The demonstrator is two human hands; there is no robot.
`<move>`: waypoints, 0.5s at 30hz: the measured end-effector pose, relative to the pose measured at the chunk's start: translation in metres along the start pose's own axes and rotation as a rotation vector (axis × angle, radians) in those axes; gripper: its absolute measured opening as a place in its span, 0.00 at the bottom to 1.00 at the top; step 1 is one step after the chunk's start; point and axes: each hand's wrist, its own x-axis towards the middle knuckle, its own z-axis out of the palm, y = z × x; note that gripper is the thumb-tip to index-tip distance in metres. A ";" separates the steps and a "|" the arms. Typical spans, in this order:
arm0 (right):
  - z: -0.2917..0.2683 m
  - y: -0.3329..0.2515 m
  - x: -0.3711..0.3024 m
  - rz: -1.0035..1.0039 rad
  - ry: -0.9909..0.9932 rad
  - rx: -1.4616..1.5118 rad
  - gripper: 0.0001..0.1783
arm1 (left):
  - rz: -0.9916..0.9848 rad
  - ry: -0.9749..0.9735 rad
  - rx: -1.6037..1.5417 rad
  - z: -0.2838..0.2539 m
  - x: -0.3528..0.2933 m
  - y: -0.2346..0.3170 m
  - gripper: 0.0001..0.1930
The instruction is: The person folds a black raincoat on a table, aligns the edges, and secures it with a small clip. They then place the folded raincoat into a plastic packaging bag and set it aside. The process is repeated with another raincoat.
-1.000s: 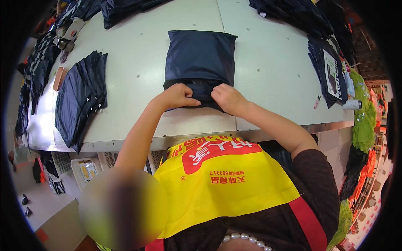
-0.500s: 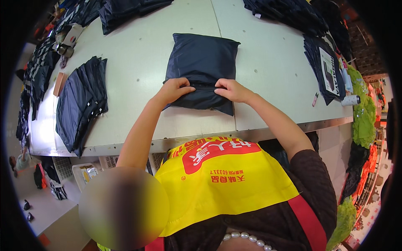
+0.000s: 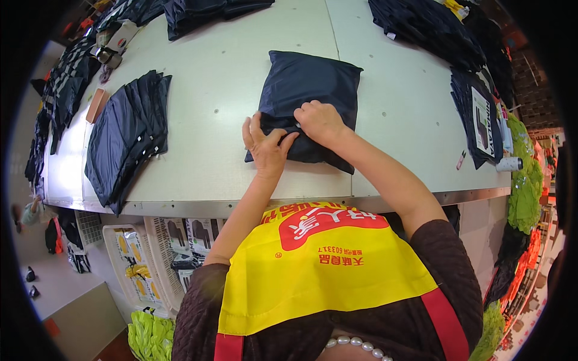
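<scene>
A plump, square, dark navy fabric pouch (image 3: 313, 78) lies on the worktable in front of me, with a gathered fold running across its lower part. My left hand (image 3: 266, 147) is at the left end of that fold, thumb and forefinger pinched on the cloth, the other fingers raised. Over the middle of the fold, my right hand (image 3: 320, 123) is closed on the fabric, knuckles up. A tiny pale spot shows between the hands; I cannot make out what it is.
Stacks of dark fabric pieces lie at the left (image 3: 126, 138), far edge (image 3: 421, 30) and right (image 3: 472, 114) of the pale table (image 3: 397, 144). A thread spool (image 3: 509, 163) stands near the right edge. Below the table's metal front edge are white baskets (image 3: 159, 253) with packets.
My right hand has moved left to the middle of the fold. My left hand has turned, its fingers now pointing upward. The view has shifted, showing more of the baskets below.
</scene>
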 end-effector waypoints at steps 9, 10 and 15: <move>-0.004 0.002 0.005 -0.048 0.177 0.140 0.03 | -0.009 -0.152 -0.354 0.009 0.000 -0.016 0.13; -0.005 -0.002 0.005 -0.059 0.149 0.114 0.03 | 0.023 -0.192 -0.335 0.012 0.004 -0.020 0.12; 0.014 -0.006 0.023 -0.106 0.304 -0.051 0.04 | 0.192 -0.316 -0.228 0.007 0.007 -0.023 0.11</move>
